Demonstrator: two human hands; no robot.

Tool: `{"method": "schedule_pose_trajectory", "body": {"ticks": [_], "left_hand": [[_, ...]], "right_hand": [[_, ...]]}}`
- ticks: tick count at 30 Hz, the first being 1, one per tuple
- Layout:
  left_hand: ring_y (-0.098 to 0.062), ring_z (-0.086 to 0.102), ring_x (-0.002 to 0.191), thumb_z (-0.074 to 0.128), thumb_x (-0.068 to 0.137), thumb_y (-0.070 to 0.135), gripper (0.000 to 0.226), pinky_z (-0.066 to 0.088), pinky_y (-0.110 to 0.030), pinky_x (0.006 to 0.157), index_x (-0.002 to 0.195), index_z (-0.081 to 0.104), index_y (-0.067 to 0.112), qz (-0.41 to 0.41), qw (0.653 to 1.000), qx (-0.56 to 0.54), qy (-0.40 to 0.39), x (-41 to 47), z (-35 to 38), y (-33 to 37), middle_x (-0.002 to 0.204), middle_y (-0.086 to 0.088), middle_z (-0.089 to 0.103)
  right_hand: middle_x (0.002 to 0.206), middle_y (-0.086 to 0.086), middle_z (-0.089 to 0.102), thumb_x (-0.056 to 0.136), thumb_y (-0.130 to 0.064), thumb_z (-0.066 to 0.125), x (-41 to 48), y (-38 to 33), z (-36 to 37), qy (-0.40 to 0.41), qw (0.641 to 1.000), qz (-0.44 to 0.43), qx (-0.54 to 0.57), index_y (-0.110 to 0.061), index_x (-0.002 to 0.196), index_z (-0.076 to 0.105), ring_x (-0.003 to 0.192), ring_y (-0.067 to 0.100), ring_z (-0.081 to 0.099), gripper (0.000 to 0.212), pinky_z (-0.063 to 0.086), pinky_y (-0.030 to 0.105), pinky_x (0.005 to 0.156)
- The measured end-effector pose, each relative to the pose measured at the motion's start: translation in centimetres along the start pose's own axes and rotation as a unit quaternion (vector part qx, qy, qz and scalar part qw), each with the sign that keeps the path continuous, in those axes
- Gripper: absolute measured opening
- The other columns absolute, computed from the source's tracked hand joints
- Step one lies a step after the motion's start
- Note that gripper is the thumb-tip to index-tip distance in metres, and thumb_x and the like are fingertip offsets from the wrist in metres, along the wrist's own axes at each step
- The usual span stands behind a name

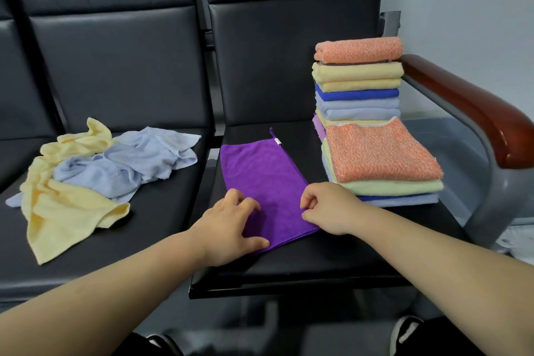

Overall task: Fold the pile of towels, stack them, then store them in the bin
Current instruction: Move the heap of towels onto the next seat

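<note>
Purple towel (260,176) lies flat on the chair seat (318,257) beside the folded stacks (375,150); right hand (326,208) pinches its near corner, left hand (228,225) rests on the other, grip unclear; corners should meet squarely before creasing.

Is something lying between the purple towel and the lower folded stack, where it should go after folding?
Nothing visible does. Only a bare strip of black seat separates the purple towel from the lower stack, topped by an orange towel.
</note>
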State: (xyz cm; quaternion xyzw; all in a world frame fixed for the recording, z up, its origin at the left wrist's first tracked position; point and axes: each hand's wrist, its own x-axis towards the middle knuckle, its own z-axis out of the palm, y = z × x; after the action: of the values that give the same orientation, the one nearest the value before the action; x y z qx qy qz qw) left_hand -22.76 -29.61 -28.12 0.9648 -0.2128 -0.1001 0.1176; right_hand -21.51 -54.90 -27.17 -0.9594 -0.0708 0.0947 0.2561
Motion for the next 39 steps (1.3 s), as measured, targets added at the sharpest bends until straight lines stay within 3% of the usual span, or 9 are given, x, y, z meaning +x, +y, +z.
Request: {"method": "schedule_pose_trajectory", "body": {"ticks": [4, 10, 16, 21, 27, 33, 39], "left_hand": [[-0.009, 0.05, 0.101, 0.072, 0.083, 0.06, 0.05, 0.045, -0.027, 0.092, 0.12, 0.051, 0.034, 0.067, 0.997, -0.004, -0.024, -1.2, -0.5, -0.3, 0.115, 0.012, 0.042], [-0.01, 0.056, 0.088, 0.063, 0.093, 0.041, 0.02, 0.05, -0.034, 0.084, 0.111, 0.06, 0.032, 0.112, 0.993, 0.035, -0.026, -1.8, -0.6, -0.1, 0.109, 0.013, 0.048], [-0.015, 0.057, 0.079, 0.058, 0.087, 0.034, 0.015, 0.053, -0.039, 0.074, 0.098, 0.061, 0.024, 0.126, 0.989, 0.073, 0.01, -1.6, -0.2, 0.6, 0.101, 0.01, 0.052], [-0.015, 0.054, 0.084, 0.058, 0.083, 0.033, 0.021, 0.051, -0.035, 0.072, 0.103, 0.06, 0.027, 0.152, 0.985, 0.07, 0.035, -1.4, -0.4, 0.7, 0.102, 0.01, 0.049], [-0.014, 0.058, 0.086, 0.056, 0.084, 0.04, 0.022, 0.053, -0.037, 0.075, 0.097, 0.069, 0.028, 0.155, 0.983, 0.097, 0.007, -1.3, -0.8, 0.7, 0.097, 0.01, 0.055], [-0.015, 0.059, 0.088, 0.057, 0.082, 0.04, 0.026, 0.053, -0.036, 0.075, 0.1, 0.069, 0.026, 0.163, 0.978, 0.131, -0.013, -1.2, -1.2, 1.0, 0.098, 0.008, 0.061], [-0.018, 0.058, 0.08, 0.052, 0.081, 0.031, 0.017, 0.051, -0.035, 0.071, 0.09, 0.064, 0.022, 0.137, 0.985, 0.103, 0.019, -1.2, -0.5, 1.2, 0.091, 0.005, 0.063]], "right_hand": [[0.095, -0.014, 0.066, 0.09, -0.024, 0.071, -0.3, 0.0, 0.1, -0.003, 1.0, -0.013, -0.002, -0.035, 0.088, 0.063, 0.093, 0.01, 0.064, 0.014, 0.055, 0.032, 0.088], [0.098, -0.013, 0.068, 0.091, -0.028, 0.07, -0.5, -0.2, 0.2, -0.016, 1.0, -0.019, -0.008, -0.035, 0.087, 0.064, 0.093, 0.009, 0.064, 0.01, 0.055, 0.034, 0.089], [0.102, -0.013, 0.065, 0.089, -0.03, 0.074, -0.7, -0.1, 0.2, -0.025, 0.999, -0.033, -0.016, -0.035, 0.09, 0.065, 0.091, 0.005, 0.062, 0.01, 0.053, 0.029, 0.086], [0.101, -0.015, 0.055, 0.086, -0.029, 0.077, -0.8, 0.1, 0.4, -0.023, 0.998, -0.053, -0.029, -0.04, 0.091, 0.062, 0.084, 0.0, 0.058, 0.019, 0.05, 0.024, 0.084], [0.1, -0.013, 0.056, 0.086, -0.028, 0.078, -0.9, 0.0, 0.2, -0.022, 0.998, -0.059, -0.028, -0.037, 0.086, 0.061, 0.086, 0.004, 0.06, 0.02, 0.054, 0.029, 0.084], [0.082, -0.012, 0.066, 0.089, -0.023, 0.073, -0.9, -0.3, 0.3, -0.044, 0.996, -0.06, -0.045, -0.033, 0.079, 0.065, 0.082, 0.006, 0.063, 0.016, 0.056, 0.03, 0.082], [0.093, -0.011, 0.068, 0.089, -0.033, 0.072, -1.2, -0.5, 0.1, -0.065, 0.994, -0.074, -0.057, -0.03, 0.092, 0.072, 0.088, 0.007, 0.064, 0.003, 0.056, 0.034, 0.088]]}}
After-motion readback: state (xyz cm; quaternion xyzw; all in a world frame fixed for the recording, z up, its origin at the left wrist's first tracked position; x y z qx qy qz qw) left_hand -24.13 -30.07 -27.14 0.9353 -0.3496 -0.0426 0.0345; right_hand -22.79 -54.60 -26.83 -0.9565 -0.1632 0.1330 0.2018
